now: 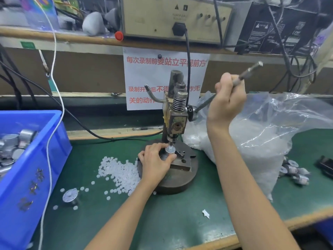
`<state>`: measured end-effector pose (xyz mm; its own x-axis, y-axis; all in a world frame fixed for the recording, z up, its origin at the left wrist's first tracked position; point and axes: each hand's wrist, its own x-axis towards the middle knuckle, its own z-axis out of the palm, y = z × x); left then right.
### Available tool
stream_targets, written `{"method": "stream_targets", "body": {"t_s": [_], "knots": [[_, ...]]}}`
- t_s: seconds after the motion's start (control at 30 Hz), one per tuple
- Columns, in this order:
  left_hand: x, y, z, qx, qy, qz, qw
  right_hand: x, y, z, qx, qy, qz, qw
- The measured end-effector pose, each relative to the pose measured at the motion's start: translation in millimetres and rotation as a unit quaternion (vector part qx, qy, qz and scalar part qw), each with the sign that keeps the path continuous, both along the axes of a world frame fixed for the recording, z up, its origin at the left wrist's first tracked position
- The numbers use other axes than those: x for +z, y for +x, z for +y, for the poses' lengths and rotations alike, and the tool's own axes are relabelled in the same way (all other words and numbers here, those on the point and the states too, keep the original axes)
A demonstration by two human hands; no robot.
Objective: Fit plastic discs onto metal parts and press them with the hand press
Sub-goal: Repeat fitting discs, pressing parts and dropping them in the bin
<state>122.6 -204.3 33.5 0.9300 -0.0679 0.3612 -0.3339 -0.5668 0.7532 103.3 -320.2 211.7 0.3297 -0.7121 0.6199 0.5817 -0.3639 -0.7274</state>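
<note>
The hand press (177, 112) stands on a round iron base (180, 179) in the middle of the green mat. My left hand (155, 162) pinches a small metal part (170, 150) that sits on the fixture block under the press ram. My right hand (227, 100) grips the press lever (250, 70), which points up and to the right. A heap of white plastic discs (119, 171) lies just left of the base. A single metal part (70, 195) lies on the mat further left.
A blue crate (36, 159) with several metal parts fills the left. A large clear bag of white discs (261, 139) sits right of the press, with several metal parts (293, 171) beside it. A black cable and a white cable cross the bench.
</note>
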Motion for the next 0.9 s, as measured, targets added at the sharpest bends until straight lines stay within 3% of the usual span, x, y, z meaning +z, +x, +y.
{"method": "stream_targets", "body": {"t_s": [0.2,0.27,0.33,0.43,0.6,0.73,0.83,0.9], "knots": [[0,-2,1,-0.001,0.005,-0.005,1.0,31,32,-8,-0.033,-0.065,0.133,0.989],[1,-2,1,-0.002,0.012,-0.008,1.0,30,32,-12,0.034,-0.042,0.139,0.989],[1,-3,0,0.0,0.018,-0.013,1.0,14,23,-14,0.099,-0.022,0.142,0.985],[2,-3,-1,0.006,0.018,-0.019,1.0,-59,-8,-1,0.103,0.004,0.174,0.979],[7,-7,2,0.008,0.019,-0.006,1.0,-172,-63,21,0.167,0.049,0.353,0.919],[11,-31,1,-0.009,-0.007,-0.034,0.999,-171,-77,7,0.218,0.064,0.363,0.904],[11,-67,-13,-0.064,-0.036,-0.059,0.996,-168,-92,-3,0.308,0.144,0.368,0.866],[9,-90,-30,-0.129,-0.055,-0.051,0.989,-170,-107,-12,0.301,0.194,0.368,0.858]]}}
